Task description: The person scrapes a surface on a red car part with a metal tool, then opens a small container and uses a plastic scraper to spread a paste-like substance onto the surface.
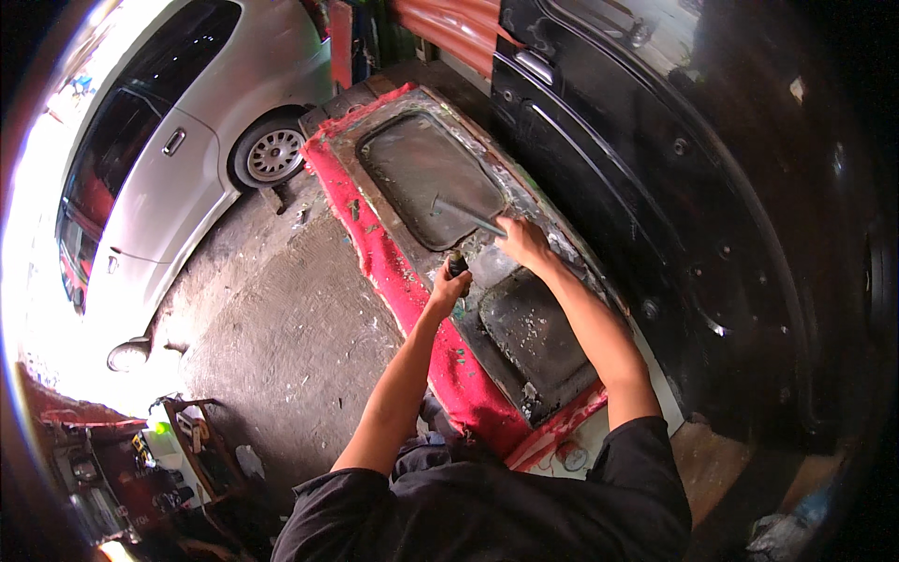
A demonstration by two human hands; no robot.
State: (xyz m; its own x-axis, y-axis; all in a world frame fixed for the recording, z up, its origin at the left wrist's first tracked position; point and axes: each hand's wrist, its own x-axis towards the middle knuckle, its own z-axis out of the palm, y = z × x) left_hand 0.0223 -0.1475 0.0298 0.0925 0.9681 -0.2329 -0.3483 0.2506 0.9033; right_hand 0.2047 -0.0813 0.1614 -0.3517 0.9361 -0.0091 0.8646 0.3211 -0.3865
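Note:
A worn metal vehicle panel [417, 223] with dark recesses and patches of bare metal lies in front of me on a red cloth [393, 278]. Near the panel's middle, my left hand [444, 287] is closed around a black-handled tool [458, 264]; its working end cannot be made out. My right hand [526, 244] grips a long, thin grey tool [468, 215], which reaches up and left over the far recess [426, 164]. What its tip is like is too small to tell. Pale flakes are scattered over the near recess [538, 328].
A silver car [183, 122] stands at the far left on the rough concrete floor [281, 300]. Close along the right side rises a large black vehicle panel [693, 215]. At the lower left is a rack [192, 440] with assorted items. A clear plastic bag [782, 534] lies lower right.

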